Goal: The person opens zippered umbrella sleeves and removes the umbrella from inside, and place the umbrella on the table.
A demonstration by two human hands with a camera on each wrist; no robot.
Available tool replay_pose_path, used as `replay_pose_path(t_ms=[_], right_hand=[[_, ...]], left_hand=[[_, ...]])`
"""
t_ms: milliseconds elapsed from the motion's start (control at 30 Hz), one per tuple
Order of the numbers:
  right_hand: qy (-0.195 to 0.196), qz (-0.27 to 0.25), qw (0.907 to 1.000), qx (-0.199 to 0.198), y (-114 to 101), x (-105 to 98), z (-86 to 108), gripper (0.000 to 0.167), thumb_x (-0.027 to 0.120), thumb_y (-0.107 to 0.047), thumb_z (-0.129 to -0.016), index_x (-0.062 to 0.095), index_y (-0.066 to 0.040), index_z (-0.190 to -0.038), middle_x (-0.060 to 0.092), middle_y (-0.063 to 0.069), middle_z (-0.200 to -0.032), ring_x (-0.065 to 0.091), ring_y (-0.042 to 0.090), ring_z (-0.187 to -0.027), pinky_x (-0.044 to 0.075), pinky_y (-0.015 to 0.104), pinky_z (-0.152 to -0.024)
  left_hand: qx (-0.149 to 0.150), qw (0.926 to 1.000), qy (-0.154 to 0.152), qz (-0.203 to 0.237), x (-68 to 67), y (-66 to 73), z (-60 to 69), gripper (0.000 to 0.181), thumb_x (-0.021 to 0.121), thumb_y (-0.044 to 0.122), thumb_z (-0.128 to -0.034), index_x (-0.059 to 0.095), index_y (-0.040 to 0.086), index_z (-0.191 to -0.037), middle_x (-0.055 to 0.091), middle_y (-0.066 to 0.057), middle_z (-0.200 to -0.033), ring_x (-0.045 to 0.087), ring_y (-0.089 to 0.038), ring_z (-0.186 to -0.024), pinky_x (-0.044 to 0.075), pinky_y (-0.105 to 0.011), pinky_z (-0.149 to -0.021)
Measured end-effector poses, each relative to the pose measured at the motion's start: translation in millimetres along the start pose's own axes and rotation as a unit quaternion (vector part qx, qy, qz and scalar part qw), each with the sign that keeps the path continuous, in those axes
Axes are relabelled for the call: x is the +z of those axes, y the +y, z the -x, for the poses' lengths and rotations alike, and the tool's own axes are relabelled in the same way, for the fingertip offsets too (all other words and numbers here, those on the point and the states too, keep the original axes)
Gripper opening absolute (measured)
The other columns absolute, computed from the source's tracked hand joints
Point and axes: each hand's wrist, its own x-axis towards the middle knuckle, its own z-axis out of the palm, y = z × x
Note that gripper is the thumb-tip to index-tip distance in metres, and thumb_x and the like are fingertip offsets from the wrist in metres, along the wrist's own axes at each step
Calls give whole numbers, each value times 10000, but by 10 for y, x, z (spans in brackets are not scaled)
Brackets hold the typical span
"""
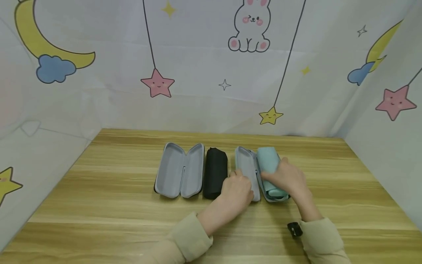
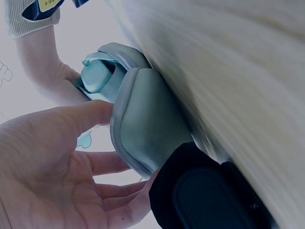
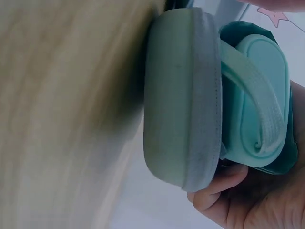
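Observation:
A pale grey-green zip case (image 1: 247, 172) lies unfolded, with a mint folding umbrella (image 1: 268, 161) in its right half. My left hand (image 1: 236, 190) grips the near rim of the left half, the thumb (image 2: 97, 113) on its edge. Over the umbrella lies my right hand (image 1: 285, 178), holding it in the case; its fingers (image 3: 221, 188) curl by the case's right rim in the right wrist view. The umbrella's strap (image 3: 257, 95) loops over its flat end. Beside the left hand rests a black folding umbrella (image 1: 215, 174).
A second case (image 1: 169, 172) stands unfolded to the left of the black umbrella, its grey lining showing. Everything sits on a wood-grain table (image 1: 99, 220). A printed cloth (image 1: 197, 110) hangs behind the table and along its sides.

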Motion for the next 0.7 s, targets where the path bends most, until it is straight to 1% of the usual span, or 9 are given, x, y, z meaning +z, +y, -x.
replay_pose_path(t_ms=[100,167,267,333,467,600,700], right_hand=[[117,-90,9999,-24,-2,-29,5,783,627,-520,-763,460,116,-1188,590,192,-825,554,256,-642,408,311,-487],[182,-175,9997,-78,-4,-52,13,759,628,-522,-771,475,110,-1164,595,197,-837,558,257,-643,411,307,-487],[196,-343,9991,-142,-11,-99,33,723,630,-524,-780,499,96,-1129,608,206,-872,570,256,-655,419,302,-493],[172,-476,9985,-189,-13,-139,48,727,630,-525,-788,505,99,-1141,619,220,-911,586,257,-674,432,297,-500],[32,-818,9965,-182,-6,-236,80,798,627,-539,-804,463,110,-1238,623,251,-1000,617,264,-732,467,294,-532],[-125,-1155,9931,-133,20,-354,122,910,621,-568,-820,358,112,-1365,600,293,-1092,642,277,-792,506,298,-566],[-190,-1312,9911,-131,56,-440,152,968,612,-585,-831,293,121,-1410,576,325,-1138,651,295,-824,530,310,-583]], left_hand=[[40,9999,33,133,4,2,-2,306,666,366,-876,669,75,-780,577,-82,-806,549,-179,-702,467,-248,-493],[61,9998,63,182,4,3,-3,309,667,371,-876,665,78,-778,580,-81,-805,548,-180,-697,462,-249,-490],[75,9997,104,211,10,2,-6,310,670,375,-874,658,83,-769,581,-79,-802,545,-180,-691,457,-255,-492],[80,9997,156,191,8,1,-5,306,672,370,-871,650,87,-756,577,-73,-791,540,-177,-681,452,-259,-491],[83,9996,251,77,13,2,-1,308,672,374,-867,622,100,-734,566,-60,-768,524,-165,-652,438,-258,-479],[71,9993,374,1,19,8,5,305,684,389,-855,623,108,-751,577,-58,-772,536,-164,-653,442,-260,-481],[68,9992,395,-15,18,14,11,307,684,400,-852,636,105,-780,588,-63,-777,549,-165,-662,451,-262,-481]])
